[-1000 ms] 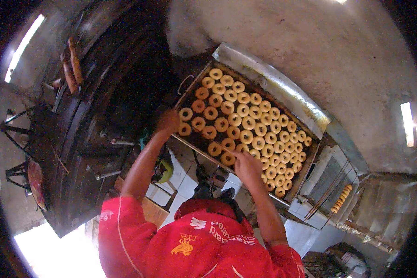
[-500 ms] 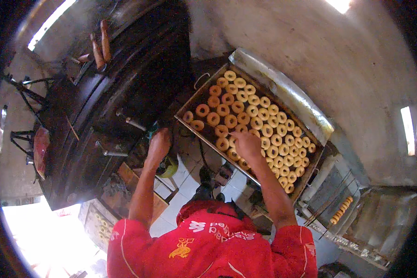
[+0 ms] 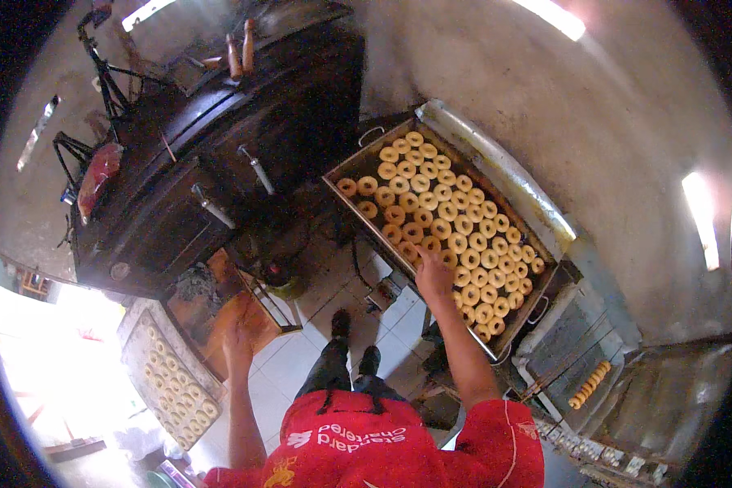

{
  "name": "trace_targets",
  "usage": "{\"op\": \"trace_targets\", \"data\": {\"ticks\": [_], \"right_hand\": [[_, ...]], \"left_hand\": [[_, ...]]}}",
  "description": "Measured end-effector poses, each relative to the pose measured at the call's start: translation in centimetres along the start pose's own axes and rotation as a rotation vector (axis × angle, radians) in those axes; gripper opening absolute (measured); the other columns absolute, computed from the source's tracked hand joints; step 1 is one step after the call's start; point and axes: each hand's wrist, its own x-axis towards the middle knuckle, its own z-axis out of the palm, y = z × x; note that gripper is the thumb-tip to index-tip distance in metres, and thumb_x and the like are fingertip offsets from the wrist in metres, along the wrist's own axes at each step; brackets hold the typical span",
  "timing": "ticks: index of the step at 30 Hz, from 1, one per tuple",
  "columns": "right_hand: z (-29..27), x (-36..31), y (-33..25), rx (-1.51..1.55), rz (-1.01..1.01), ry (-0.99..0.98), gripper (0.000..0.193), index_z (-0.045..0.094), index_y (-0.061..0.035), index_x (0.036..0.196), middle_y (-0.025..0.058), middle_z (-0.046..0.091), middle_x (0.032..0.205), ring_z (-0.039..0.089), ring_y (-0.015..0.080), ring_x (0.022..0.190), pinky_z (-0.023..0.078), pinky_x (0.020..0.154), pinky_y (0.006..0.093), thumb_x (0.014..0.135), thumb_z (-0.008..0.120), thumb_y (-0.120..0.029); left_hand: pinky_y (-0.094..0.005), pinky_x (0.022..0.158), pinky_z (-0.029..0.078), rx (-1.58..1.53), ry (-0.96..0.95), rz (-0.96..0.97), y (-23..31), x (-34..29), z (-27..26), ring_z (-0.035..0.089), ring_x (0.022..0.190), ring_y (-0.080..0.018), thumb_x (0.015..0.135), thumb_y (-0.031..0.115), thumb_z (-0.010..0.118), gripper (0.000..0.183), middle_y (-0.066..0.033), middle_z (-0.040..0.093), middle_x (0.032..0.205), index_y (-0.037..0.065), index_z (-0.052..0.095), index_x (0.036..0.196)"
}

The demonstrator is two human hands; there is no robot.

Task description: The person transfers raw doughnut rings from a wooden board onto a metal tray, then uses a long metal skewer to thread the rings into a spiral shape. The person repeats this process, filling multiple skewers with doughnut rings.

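A wide, rectangular metal pan (image 3: 371, 228) stands to the right, filled with rows of golden doughnuts (image 3: 457, 242). Over its near edge my right hand (image 3: 436, 278) reaches in with a finger stretched out, at or just above the doughnuts there. Nothing shows held in it. Lower left, my left hand (image 3: 237, 346) hangs beside my body, in front of a brown board. Motion smears its fingers, so what it may hold cannot be made out.
A large dark metal oven (image 3: 301, 106) with two metal handles fills the left. A tray (image 3: 142, 311) of pale dough rings stands lower left. On the right, doughnuts (image 3: 590, 385) are lined up on a rod over a metal trough. A green bucket (image 3: 285, 286) sits on the tiled floor.
My left hand has dropped from beside the oven handles toward my body's left side. My right hand stays over the pan's near edge, slightly lower in view. The view has shifted.
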Motion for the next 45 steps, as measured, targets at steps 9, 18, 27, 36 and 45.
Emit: {"op": "trace_targets", "data": {"ticks": [9,18,27,36,45], "right_hand": [[28.4,-18.1,-12.5,0.683,0.528,0.083,0.031,0.066,-0.0066,0.123,0.0140,0.075,0.104,0.069,0.0325,0.091,0.054,0.080,0.0469,0.093,0.058,-0.005],[32.0,-29.2,-42.6,1.155,0.626,-0.421,0.028,0.067,-0.0059,0.121,0.0158,0.074,0.106,0.069,0.0352,0.095,0.054,0.085,0.0478,0.094,0.061,-0.010],[33.0,-26.0,-47.9,1.100,0.577,-0.344,0.027,0.067,-0.0052,0.119,0.0175,0.073,0.107,0.068,0.0379,0.098,0.053,0.089,0.0487,0.094,0.064,-0.014],[22.0,-13.3,-36.4,0.981,0.514,-0.065,0.027,0.068,-0.0045,0.118,0.0193,0.072,0.109,0.068,0.0405,0.102,0.053,0.094,0.0497,0.095,0.066,-0.018],[2.8,-28.1,6.3,0.400,0.872,0.983,0.016,0.065,-0.0037,0.110,0.0168,0.071,0.100,0.069,0.0381,0.096,0.055,0.087,0.0466,0.097,0.059,-0.011]], "left_hand": [[-0.0415,0.085,0.051,-0.671,0.095,-0.529,-3.5,-6.6,-4.8,0.062,0.102,-0.0257,0.107,0.035,0.052,0.044,-0.0082,0.066,0.122,0.003,0.061,0.137],[-0.0349,0.086,0.046,-0.655,0.176,-0.640,-29.4,-12.0,-11.1,0.056,0.101,-0.0206,0.105,0.030,0.050,0.046,-0.0099,0.063,0.130,-0.001,0.063,0.137],[-0.0390,0.095,0.049,-0.369,-0.067,-0.151,-21.1,-4.2,-8.8,0.060,0.113,-0.0239,0.105,0.030,0.053,0.045,-0.0131,0.065,0.135,-0.003,0.065,0.133],[-0.0443,0.099,0.051,-0.667,-0.303,0.094,-1.9,-3.8,2.0,0.061,0.117,-0.0285,0.106,0.038,0.053,0.048,-0.0152,0.066,0.131,-0.001,0.064,0.133],[-0.0482,0.103,0.051,-0.590,-0.509,0.218,1.2,-2.2,13.1,0.061,0.120,-0.0326,0.107,0.047,0.052,0.055,-0.0171,0.067,0.126,0.000,0.065,0.131]]}}
